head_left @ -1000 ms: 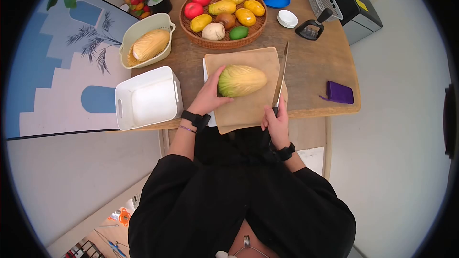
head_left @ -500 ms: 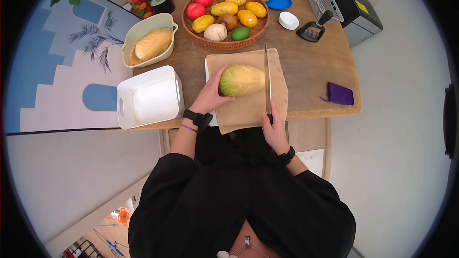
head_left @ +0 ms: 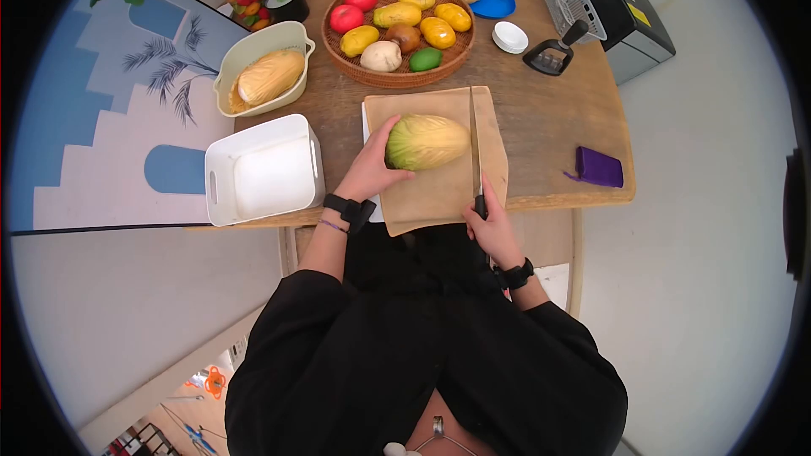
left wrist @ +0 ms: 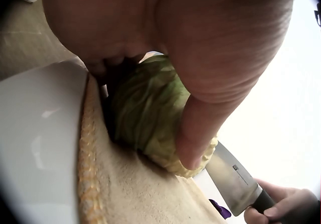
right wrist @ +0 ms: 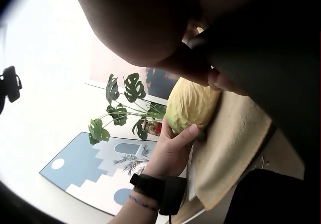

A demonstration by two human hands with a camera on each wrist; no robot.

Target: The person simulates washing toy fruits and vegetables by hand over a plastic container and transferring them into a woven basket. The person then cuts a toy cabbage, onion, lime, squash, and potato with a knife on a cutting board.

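Observation:
A pale yellow-green cabbage (head_left: 429,142) lies on its side on a tan cloth (head_left: 431,198). My left hand (head_left: 372,171) grips its greener left end, thumb on the near side; the left wrist view shows that thumb pressed along the leaves of the cabbage (left wrist: 150,103). In my right hand (head_left: 492,226) is the black handle of a long knife (head_left: 475,139). The blade points away from the body, just beside the cabbage's right end. Low in the left wrist view, the right hand (left wrist: 281,206) holds the knife (left wrist: 230,176). Dark foreground hides much of the right wrist view.
Left of the cloth stand a white bin (head_left: 270,171) and a cream basket (head_left: 228,84) holding another cabbage. Behind is a round wicker tray (head_left: 397,78) of produce. To the right are a purple pouch (head_left: 600,166), a black-handled tool (head_left: 549,57) and a white bowl (head_left: 509,36).
The knife has swung left from the cloth's right side to the cabbage's right end, and the right hand has since shifted slightly right and down. The left hand keeps its grip.

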